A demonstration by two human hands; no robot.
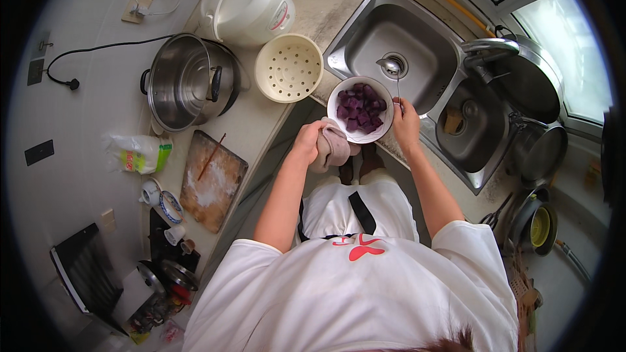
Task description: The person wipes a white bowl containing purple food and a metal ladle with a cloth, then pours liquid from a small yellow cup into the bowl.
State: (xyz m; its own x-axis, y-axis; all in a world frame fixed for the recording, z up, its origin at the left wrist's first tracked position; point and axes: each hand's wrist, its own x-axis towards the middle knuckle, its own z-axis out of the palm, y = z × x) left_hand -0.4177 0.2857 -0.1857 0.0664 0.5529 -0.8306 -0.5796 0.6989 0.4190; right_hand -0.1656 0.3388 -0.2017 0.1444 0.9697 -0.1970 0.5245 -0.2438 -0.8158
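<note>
A white bowl [332,102] of purple chunks [361,108], perhaps purple sweet potato, is held in front of me near the counter's edge. My left hand [309,141] grips the bowl's near left side through a folded pinkish cloth [336,145]. At the bowl's right side, my right hand [406,124] holds a metal spoon [390,66] by its handle. The spoon's head extends over the large sink basin [371,34], by the drain. Whether my right fingers also touch the bowl's rim, I cannot tell.
Left of the sink stand a perforated cream basket [288,66], a white rice cooker [244,2] and a deep steel pot [183,80]. A floury wooden board [212,181] with a chopstick [212,157] lies nearer. Pans [525,78] crowd the small basin [472,122] at right.
</note>
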